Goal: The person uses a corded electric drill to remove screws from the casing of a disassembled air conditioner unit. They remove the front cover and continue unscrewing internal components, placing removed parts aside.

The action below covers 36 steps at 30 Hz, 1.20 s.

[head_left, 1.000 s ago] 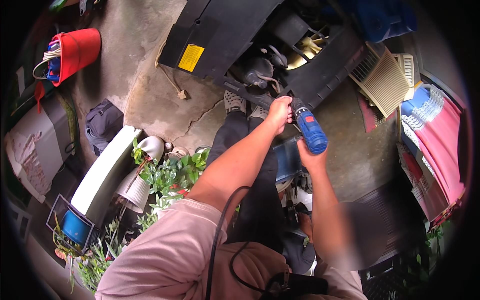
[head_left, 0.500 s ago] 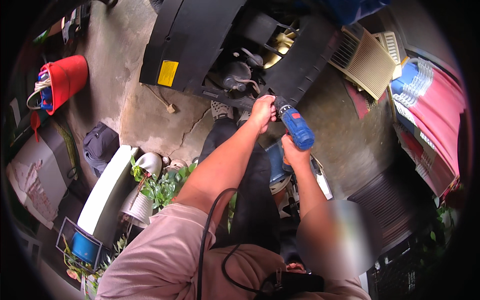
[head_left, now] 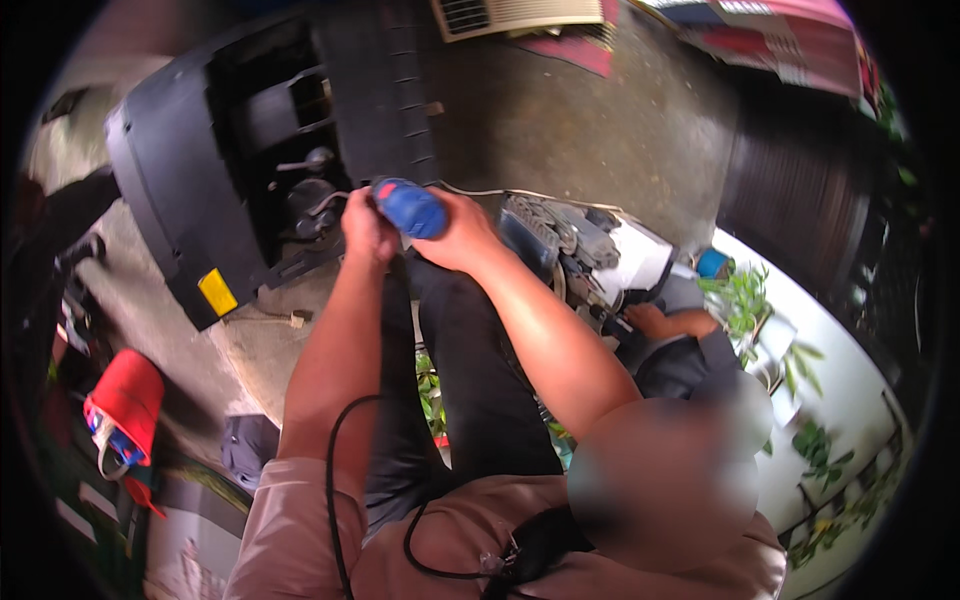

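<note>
A stained floor [head_left: 590, 140] is seen at upper centre, paler at left; a dark ribbed surface [head_left: 795, 190] is shown at upper right.

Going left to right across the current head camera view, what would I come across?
Red bucket, yellow label, left hand, blue drill, right hand, another person's hand, small blue pot, dark ribbed panel.
</note>
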Each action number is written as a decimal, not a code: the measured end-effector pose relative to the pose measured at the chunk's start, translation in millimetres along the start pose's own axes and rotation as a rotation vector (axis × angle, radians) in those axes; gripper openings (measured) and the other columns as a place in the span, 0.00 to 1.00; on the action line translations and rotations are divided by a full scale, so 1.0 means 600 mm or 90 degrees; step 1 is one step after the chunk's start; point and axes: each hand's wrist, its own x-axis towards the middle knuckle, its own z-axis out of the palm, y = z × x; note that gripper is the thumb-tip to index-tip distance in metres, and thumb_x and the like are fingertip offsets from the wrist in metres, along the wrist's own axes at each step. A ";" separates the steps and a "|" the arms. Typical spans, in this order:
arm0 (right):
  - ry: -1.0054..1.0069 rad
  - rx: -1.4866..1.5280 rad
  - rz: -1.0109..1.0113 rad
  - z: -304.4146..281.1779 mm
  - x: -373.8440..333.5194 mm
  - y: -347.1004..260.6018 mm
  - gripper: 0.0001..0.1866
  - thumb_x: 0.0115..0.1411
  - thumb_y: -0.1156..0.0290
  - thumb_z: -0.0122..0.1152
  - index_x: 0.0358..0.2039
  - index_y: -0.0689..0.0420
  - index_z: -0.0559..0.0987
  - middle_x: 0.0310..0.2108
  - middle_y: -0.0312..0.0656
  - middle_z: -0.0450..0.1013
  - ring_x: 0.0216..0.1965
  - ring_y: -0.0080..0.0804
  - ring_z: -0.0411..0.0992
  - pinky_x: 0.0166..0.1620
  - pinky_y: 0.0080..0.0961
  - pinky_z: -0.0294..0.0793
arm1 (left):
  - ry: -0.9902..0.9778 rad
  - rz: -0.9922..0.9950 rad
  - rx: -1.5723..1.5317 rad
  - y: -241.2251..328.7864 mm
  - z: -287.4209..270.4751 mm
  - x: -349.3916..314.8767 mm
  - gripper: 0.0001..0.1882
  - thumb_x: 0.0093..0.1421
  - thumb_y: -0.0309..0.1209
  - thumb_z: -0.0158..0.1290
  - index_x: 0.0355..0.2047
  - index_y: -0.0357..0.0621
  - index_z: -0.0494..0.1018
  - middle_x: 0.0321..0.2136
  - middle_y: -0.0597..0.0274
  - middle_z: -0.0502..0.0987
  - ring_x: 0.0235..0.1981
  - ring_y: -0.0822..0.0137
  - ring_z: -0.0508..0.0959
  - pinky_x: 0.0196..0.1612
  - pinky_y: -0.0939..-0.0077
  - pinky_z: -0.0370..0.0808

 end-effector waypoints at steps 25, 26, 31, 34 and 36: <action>0.015 -0.004 0.136 0.009 -0.018 -0.010 0.17 0.53 0.60 0.67 0.43 0.53 0.82 0.43 0.52 0.82 0.49 0.56 0.79 0.52 0.47 0.80 | -0.019 -0.028 0.475 0.071 -0.110 -0.056 0.18 0.74 0.45 0.46 0.34 0.46 0.73 0.15 0.75 0.57 0.16 0.76 0.58 0.21 0.74 0.60; 0.023 -0.004 0.134 0.011 -0.020 -0.011 0.17 0.53 0.60 0.66 0.42 0.53 0.82 0.43 0.52 0.82 0.49 0.55 0.79 0.53 0.47 0.80 | -0.036 -0.019 0.478 0.071 -0.112 -0.055 0.18 0.74 0.45 0.46 0.34 0.46 0.73 0.15 0.75 0.57 0.16 0.76 0.58 0.21 0.75 0.59; 0.019 0.002 0.140 0.011 -0.027 -0.014 0.15 0.55 0.60 0.63 0.39 0.54 0.83 0.42 0.54 0.82 0.48 0.55 0.80 0.52 0.47 0.80 | -0.053 0.007 0.505 0.069 -0.124 -0.053 0.18 0.74 0.45 0.47 0.32 0.47 0.73 0.15 0.76 0.58 0.15 0.77 0.58 0.20 0.77 0.58; 0.016 0.018 0.141 0.005 -0.026 -0.013 0.16 0.56 0.59 0.63 0.41 0.54 0.83 0.43 0.54 0.82 0.49 0.57 0.79 0.52 0.48 0.80 | -0.011 -0.002 0.543 0.075 -0.135 -0.059 0.18 0.74 0.45 0.48 0.30 0.47 0.73 0.15 0.76 0.59 0.14 0.78 0.58 0.20 0.77 0.58; 0.019 0.029 0.138 0.003 -0.026 -0.014 0.16 0.56 0.59 0.63 0.42 0.53 0.83 0.43 0.55 0.82 0.49 0.58 0.79 0.52 0.49 0.80 | -0.019 0.011 0.567 0.080 -0.141 -0.063 0.19 0.73 0.45 0.49 0.29 0.48 0.73 0.14 0.76 0.59 0.13 0.78 0.57 0.19 0.76 0.57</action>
